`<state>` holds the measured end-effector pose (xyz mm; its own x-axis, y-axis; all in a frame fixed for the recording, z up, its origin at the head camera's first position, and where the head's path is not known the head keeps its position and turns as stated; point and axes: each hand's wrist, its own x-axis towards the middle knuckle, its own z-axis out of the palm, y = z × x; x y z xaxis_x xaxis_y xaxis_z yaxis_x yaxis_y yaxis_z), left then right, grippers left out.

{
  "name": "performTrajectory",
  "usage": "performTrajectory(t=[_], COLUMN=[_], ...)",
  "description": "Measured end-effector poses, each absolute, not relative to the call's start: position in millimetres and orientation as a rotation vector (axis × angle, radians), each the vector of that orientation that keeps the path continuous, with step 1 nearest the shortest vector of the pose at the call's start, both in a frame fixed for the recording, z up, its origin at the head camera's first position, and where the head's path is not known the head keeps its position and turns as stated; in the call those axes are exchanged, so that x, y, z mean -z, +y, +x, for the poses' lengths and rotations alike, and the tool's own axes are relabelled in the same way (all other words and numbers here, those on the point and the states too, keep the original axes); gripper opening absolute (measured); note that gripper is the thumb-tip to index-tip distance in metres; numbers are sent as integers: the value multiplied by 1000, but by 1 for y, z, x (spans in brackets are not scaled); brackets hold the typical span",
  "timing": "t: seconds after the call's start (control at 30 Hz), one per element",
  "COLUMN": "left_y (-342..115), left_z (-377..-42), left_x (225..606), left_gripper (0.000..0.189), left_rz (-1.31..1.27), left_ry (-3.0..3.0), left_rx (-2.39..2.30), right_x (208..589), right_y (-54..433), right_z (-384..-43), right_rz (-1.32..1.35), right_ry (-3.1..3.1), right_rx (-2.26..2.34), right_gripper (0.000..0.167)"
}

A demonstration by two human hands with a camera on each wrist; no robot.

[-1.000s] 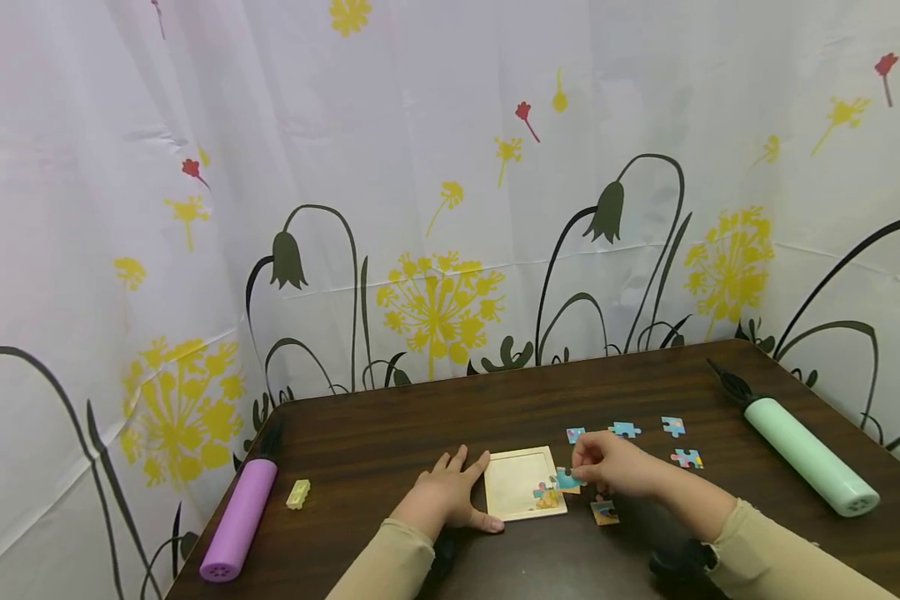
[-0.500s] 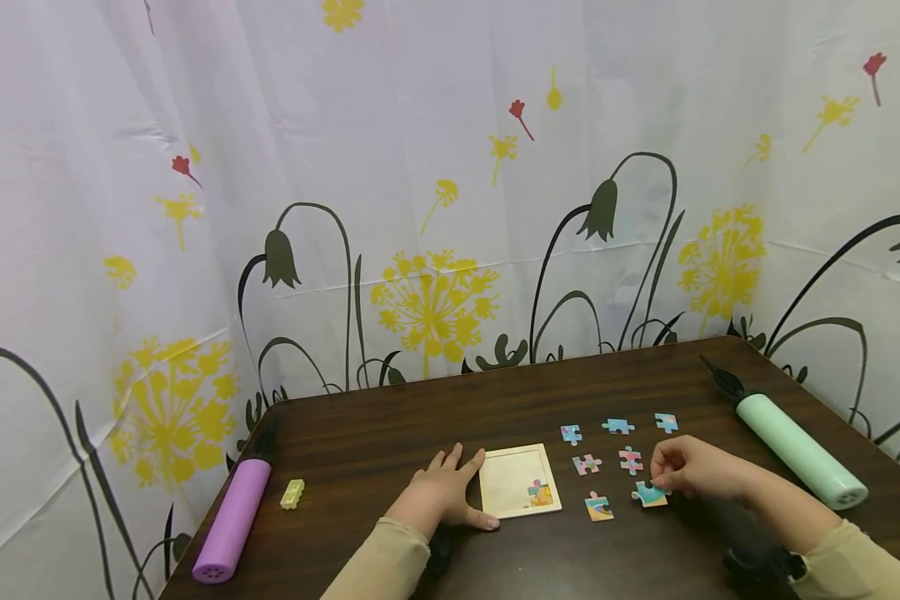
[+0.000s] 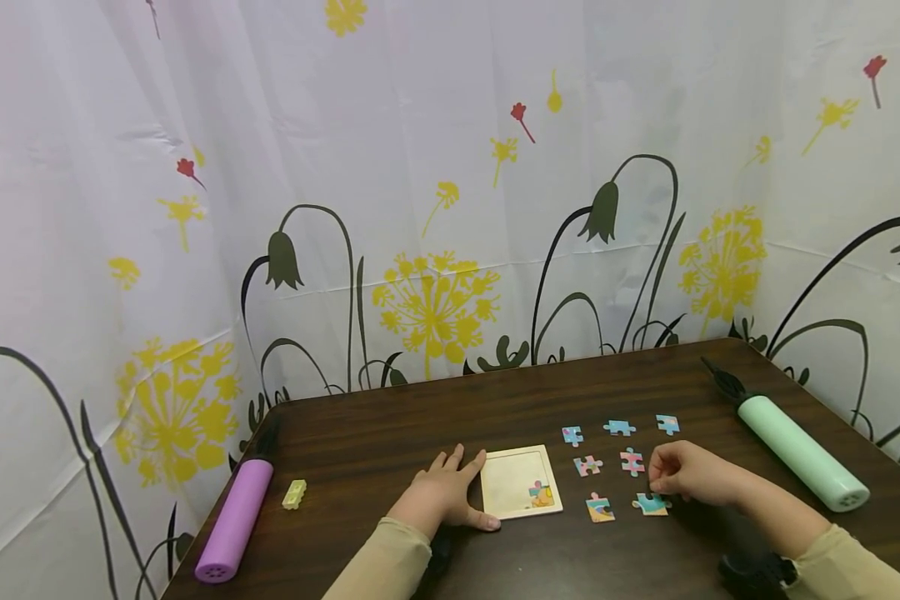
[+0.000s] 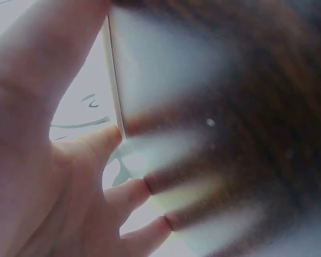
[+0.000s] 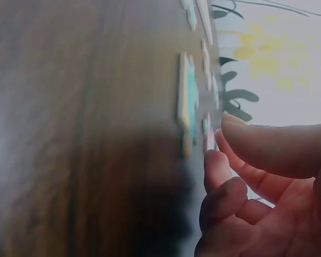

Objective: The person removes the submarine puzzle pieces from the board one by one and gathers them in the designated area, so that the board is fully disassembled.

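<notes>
My left hand (image 3: 444,493) lies on the table with fingers spread, thumb and index finger at the left side of a shallow wooden puzzle tray (image 3: 513,479). A small joined orange-and-teal part (image 3: 542,494) of the jigsaw sits in the tray's lower right corner. At the right, my right hand (image 3: 686,473) hovers just above a teal jigsaw piece (image 3: 651,504) lying on the table. Its fingers are loosely bent and hold nothing; in the right wrist view a gap shows between the thumb (image 5: 267,147) and the teal piece (image 5: 191,99).
Several loose jigsaw pieces lie right of the tray, among them a blue one (image 3: 619,427), a pink one (image 3: 588,466) and an orange-and-teal one (image 3: 600,507). A mint hand pump (image 3: 802,450) lies far right, a purple pump (image 3: 236,521) far left, near a small yellow block (image 3: 294,495).
My right hand has carried the teal piece from the tray's lower right corner rightward to the table and let go of it. The left hand has stayed at the tray.
</notes>
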<state>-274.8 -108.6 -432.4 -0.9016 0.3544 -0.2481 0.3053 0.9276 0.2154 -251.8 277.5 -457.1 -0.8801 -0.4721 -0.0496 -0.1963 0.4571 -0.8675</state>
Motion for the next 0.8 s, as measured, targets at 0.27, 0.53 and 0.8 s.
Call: performTrajectory(t=[0.27, 0.53, 0.8], left_y=[-110, -110, -111], left_z=[-277, -276, -277], left_x=[435, 435, 435], left_gripper=[106, 106, 107], left_rz=[483, 481, 488], left_ry=[2801, 2802, 2798], left_rx=[-244, -255, -251], right_x=[451, 444, 448], right_y=[251, 211, 172], right_z=[-260, -265, -270], right_rz=[-609, -656, -702], right_ry=[2406, 2385, 2436], right_rx=[1391, 1380, 1273], right_gripper=[8, 10, 15])
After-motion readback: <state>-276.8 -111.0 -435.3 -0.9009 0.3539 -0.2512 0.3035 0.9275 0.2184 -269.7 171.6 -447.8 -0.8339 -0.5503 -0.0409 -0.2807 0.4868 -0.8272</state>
